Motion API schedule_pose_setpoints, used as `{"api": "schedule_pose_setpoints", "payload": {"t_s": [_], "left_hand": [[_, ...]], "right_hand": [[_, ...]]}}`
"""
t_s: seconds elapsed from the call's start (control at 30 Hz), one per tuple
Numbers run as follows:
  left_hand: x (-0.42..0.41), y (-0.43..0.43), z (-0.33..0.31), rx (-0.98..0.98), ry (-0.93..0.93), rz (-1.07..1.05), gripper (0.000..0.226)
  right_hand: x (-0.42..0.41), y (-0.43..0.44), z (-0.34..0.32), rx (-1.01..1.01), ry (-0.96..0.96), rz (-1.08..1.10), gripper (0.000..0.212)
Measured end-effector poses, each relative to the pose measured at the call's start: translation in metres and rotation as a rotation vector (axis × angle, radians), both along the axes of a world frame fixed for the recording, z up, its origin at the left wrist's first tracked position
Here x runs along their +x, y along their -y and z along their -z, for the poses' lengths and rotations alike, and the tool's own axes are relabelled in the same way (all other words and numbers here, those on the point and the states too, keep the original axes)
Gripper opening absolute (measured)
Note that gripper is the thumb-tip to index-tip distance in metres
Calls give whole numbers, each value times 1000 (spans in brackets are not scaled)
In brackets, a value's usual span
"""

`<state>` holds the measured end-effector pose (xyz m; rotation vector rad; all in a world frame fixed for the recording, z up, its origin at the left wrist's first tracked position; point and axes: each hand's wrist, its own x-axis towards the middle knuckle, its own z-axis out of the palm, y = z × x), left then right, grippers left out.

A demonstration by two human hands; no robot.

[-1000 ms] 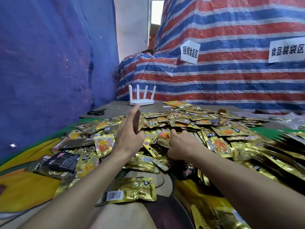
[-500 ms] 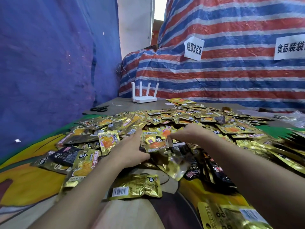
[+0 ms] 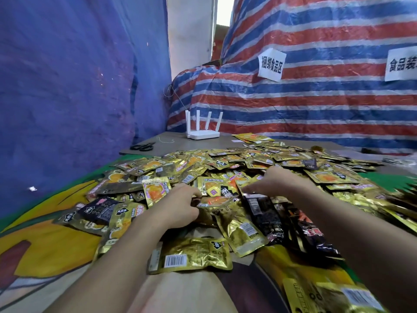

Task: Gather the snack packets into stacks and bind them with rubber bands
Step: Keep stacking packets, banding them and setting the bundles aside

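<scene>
A wide heap of gold snack packets (image 3: 259,159) covers the table, with a few black packets (image 3: 264,213) mixed in on its near side. My left hand (image 3: 178,207) and my right hand (image 3: 278,181) face each other at the heap's near edge. Both have curled fingers that grip a cluster of packets (image 3: 216,193) held between them. One gold packet (image 3: 191,256) lies alone, barcode up, just under my left forearm. More gold packets (image 3: 334,294) lie at the bottom right.
A white router (image 3: 203,132) with antennas stands at the table's far end, with black scissors (image 3: 143,146) and a thin pale loop (image 3: 165,141) to its left. A blue tarp (image 3: 67,86) walls the left side. A striped tarp (image 3: 316,98) with paper signs stands behind.
My left hand came down from the air onto the heap and closed on packets. Both hands drew a cluster of packets together toward me, and some black packets slid out below.
</scene>
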<state>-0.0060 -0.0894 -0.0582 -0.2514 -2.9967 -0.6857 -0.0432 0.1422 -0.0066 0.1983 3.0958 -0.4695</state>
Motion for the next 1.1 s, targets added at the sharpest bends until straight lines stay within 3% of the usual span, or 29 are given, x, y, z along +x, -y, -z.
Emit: {"api": "schedule_pose_setpoints", "payload": {"t_s": [0.1,0.17,0.23,0.33,0.5,0.63,0.7,0.8,0.93,1.1], "left_hand": [[9,-5,-7,-19,52,102,68],[13,-9,-10,-64,119,175,77],[14,-13,-10,-175,168,250,82],[12,-14,-11,-288,147,265,87],[10,-24,-11,-423,5,222,67],[12,-30,1,-435,-86,194,74],[12,-29,7,-399,-146,178,83],[9,-30,11,-332,-215,151,90],[4,-25,10,-160,-248,136,73],[-1,-19,5,160,-277,71,45]], "right_hand": [[27,12,-12,131,158,-77,111],[37,23,-13,246,279,-154,120],[43,32,-8,299,349,-198,114],[44,35,-1,277,307,-194,88],[48,29,6,-58,191,-51,98],[45,21,14,-433,125,67,57],[44,18,17,-608,139,88,50],[46,15,20,-839,182,69,41],[53,9,23,-1050,174,-29,42],[63,1,24,-1300,-65,-101,52]]}}
